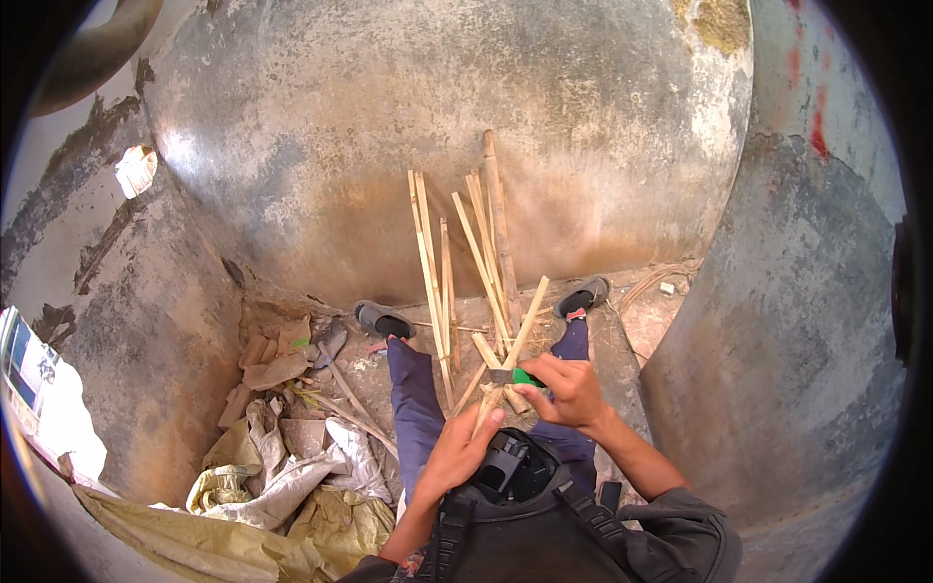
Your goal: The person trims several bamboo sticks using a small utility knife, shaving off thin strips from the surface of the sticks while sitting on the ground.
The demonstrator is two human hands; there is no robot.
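My left hand [461, 453] is closed around the lower end of a bamboo piece [529, 319] in front of my lap. The bamboo parts into two strips that spread upward in a V. My right hand [571, 389] grips the green handle of a knife [526, 377]. Its dark blade lies across the bamboo at the fork, just above my left fingers. Beyond my hands, several long bamboo strips [429, 262] lean against the wall. A taller, thicker bamboo pole [496, 209] stands among them.
A worn concrete wall [321, 146] faces me, with walls on both sides. Crumpled sacks [292, 486] and broken rubble [277, 364] lie at the left. My shoes [385, 319] rest either side of the strips. Thin bamboo slivers [646, 287] lie at the far right.
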